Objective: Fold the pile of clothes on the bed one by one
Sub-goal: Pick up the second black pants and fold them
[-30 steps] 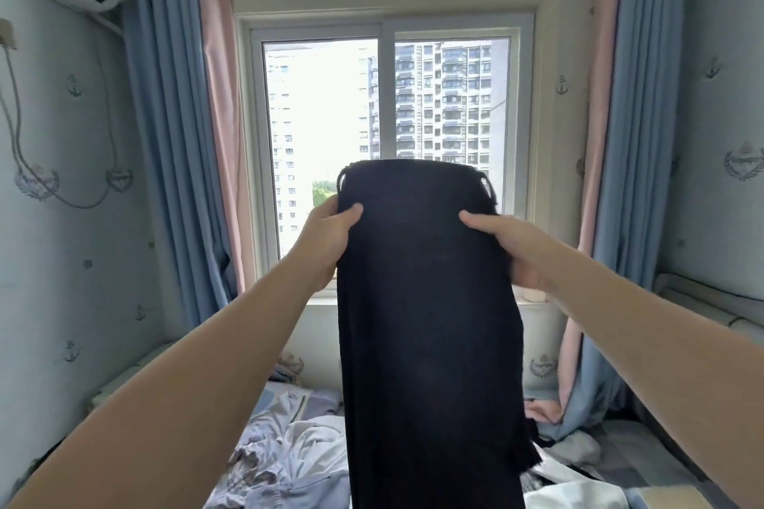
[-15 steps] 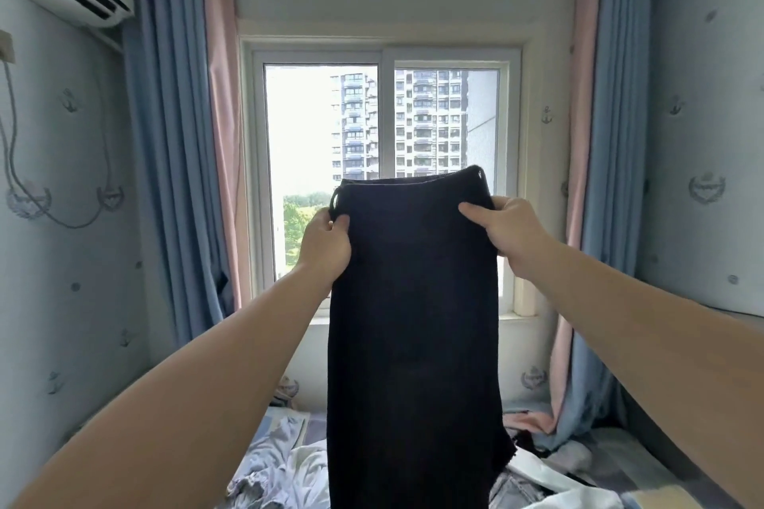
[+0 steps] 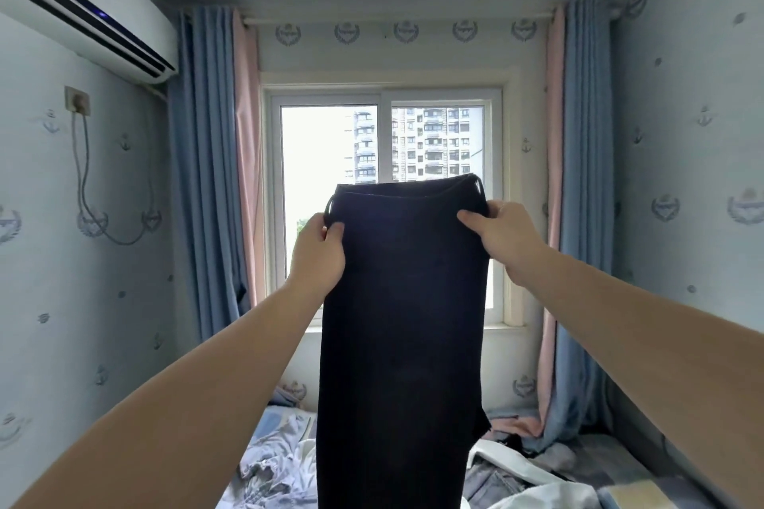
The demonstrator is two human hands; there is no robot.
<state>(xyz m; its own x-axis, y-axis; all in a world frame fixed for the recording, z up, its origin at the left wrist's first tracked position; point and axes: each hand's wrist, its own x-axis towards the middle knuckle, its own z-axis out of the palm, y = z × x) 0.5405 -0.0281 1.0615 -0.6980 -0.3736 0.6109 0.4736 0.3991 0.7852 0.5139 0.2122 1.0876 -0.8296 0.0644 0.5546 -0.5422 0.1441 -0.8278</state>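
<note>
A long black garment [image 3: 403,322] hangs upright in front of me, held at arm's length before the window. My left hand [image 3: 318,250] pinches its top left corner at the waistband. My right hand [image 3: 502,229] pinches the top right corner. The cloth drops straight down past the bottom of the view. Below it, on the bed, lies the pile of clothes [image 3: 277,463], light blue and white pieces, partly hidden by the black garment.
The window [image 3: 388,145] with blue and pink curtains [image 3: 206,178] fills the far wall. An air conditioner [image 3: 78,12] hangs high on the left wall. More white and grey clothes [image 3: 533,479] lie at the lower right, with a pink piece [image 3: 510,426] near the right curtain.
My head has tilted up, so the window and hands sit lower in view and the ceiling shows. Both hands keep their pinch on the black garment's top.
</note>
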